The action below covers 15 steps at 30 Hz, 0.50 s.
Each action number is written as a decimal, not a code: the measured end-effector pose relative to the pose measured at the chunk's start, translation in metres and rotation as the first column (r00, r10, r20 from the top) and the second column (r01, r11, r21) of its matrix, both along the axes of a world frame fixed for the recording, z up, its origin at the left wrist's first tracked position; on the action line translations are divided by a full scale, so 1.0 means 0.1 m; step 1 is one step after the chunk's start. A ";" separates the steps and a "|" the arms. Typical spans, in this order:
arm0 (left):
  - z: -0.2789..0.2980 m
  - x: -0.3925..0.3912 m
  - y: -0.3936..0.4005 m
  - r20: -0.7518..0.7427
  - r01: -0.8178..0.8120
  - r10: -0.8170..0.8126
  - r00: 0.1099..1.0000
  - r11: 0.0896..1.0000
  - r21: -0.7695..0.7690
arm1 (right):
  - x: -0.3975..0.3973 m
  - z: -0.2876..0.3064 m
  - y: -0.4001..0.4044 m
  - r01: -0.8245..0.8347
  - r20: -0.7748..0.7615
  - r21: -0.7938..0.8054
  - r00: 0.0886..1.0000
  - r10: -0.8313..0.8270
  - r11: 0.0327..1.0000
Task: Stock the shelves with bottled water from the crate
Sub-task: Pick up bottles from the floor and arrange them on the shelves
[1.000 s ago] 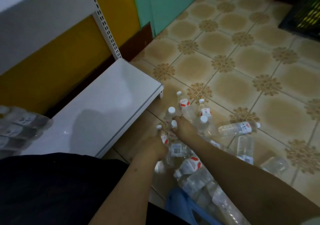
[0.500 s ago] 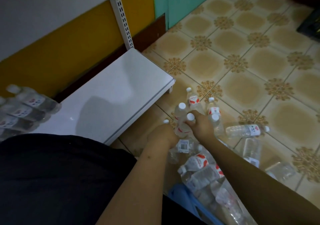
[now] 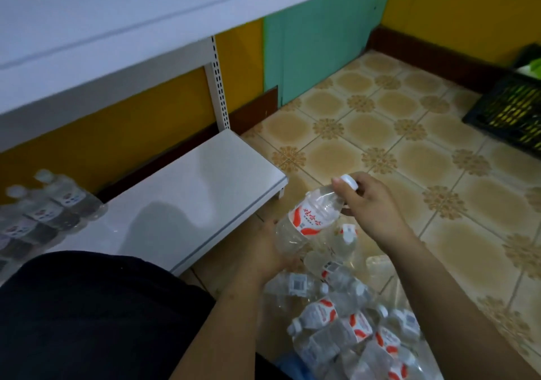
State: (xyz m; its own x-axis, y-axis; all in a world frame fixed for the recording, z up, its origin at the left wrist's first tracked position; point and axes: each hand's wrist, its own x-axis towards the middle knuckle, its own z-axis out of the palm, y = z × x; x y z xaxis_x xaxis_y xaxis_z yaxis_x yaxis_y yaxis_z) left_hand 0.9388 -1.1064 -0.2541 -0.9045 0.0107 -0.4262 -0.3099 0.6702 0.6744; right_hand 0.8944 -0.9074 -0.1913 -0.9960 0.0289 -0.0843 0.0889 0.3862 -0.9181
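— Two hands on one bottle?
— Yes. My right hand [image 3: 370,204] pinches the white cap; my left hand [image 3: 273,255] cups the bottom. The water bottle [image 3: 307,221] is clear with a red and white label. It's tilted above the bottle pile [image 3: 351,330], beside the white shelf [image 3: 187,204].

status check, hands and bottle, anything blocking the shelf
Right hand pinches the lifted water bottle at its neck; left hand holds its base. Bottom shelf bare nearby, nothing blocking.
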 end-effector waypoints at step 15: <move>0.79 0.45 -0.14 -0.374 -0.196 0.282 0.884 0.948 0.252 | 0.13 0.67 -0.56 -0.220 0.020 -0.344 0.970 0.242 0.913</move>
State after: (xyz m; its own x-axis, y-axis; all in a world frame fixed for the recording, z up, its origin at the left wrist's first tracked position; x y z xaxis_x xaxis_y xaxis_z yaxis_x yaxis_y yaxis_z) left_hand 0.9838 -1.1204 -0.1754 -0.9826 -0.1816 -0.0398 -0.1185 0.4468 0.8868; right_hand 0.9079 -0.9630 -0.1244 -0.9641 -0.2421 -0.1088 0.0940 0.0719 -0.9930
